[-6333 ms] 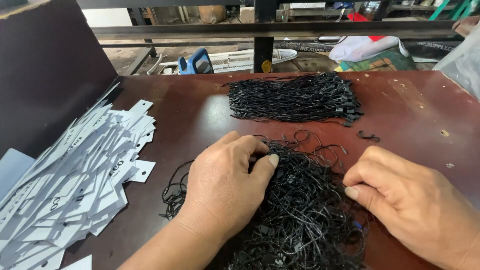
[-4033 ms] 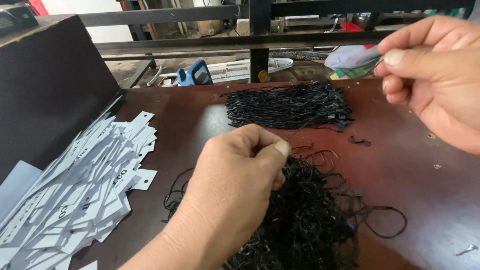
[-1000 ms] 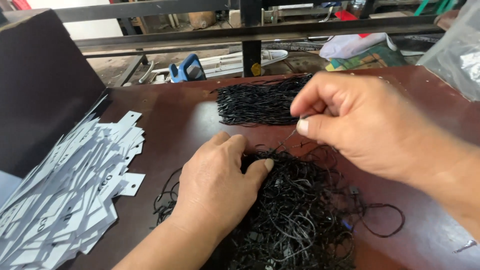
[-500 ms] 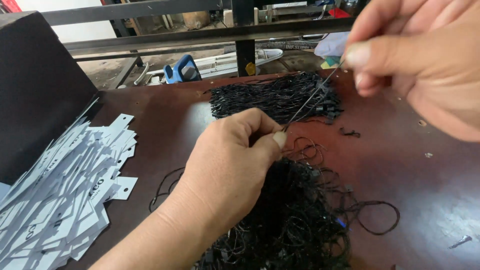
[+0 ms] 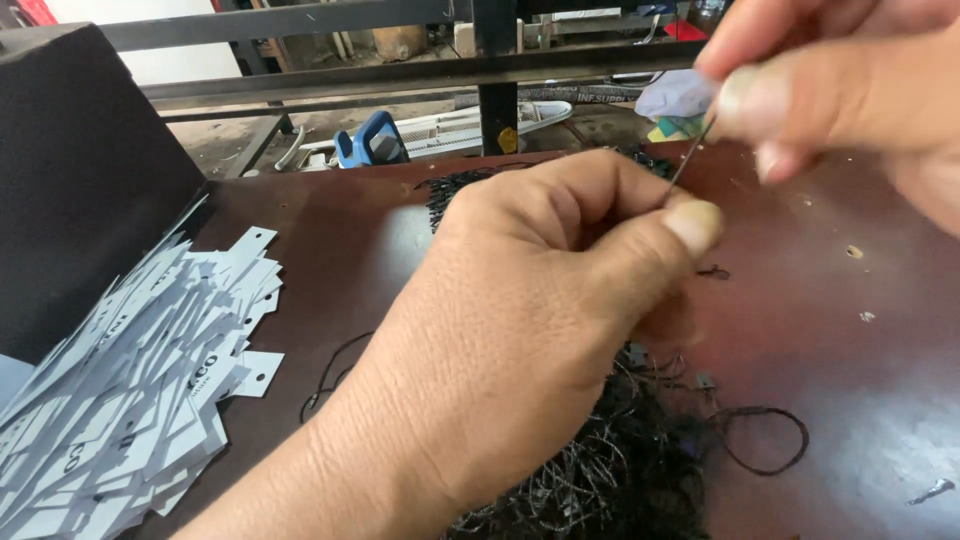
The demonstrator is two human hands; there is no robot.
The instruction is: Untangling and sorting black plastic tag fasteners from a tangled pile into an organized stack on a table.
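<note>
A dark reddish-brown wooden table (image 5: pixel 860 400) carries a spread of white paper tags (image 5: pixel 130 390) along its left edge and a tangled heap of black string loops (image 5: pixel 610 470) at its near edge. The left hand (image 5: pixel 510 330), fingers curled shut, rests over that heap, pinching a thin black string (image 5: pixel 688 160). The right hand (image 5: pixel 840 90), raised above the table's far right, pinches the string's upper end.

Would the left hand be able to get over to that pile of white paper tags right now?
Probably yes: the bare tabletop between the left hand and the white tags looks unobstructed, though its fingers are pinching a black string with the right hand.
</note>
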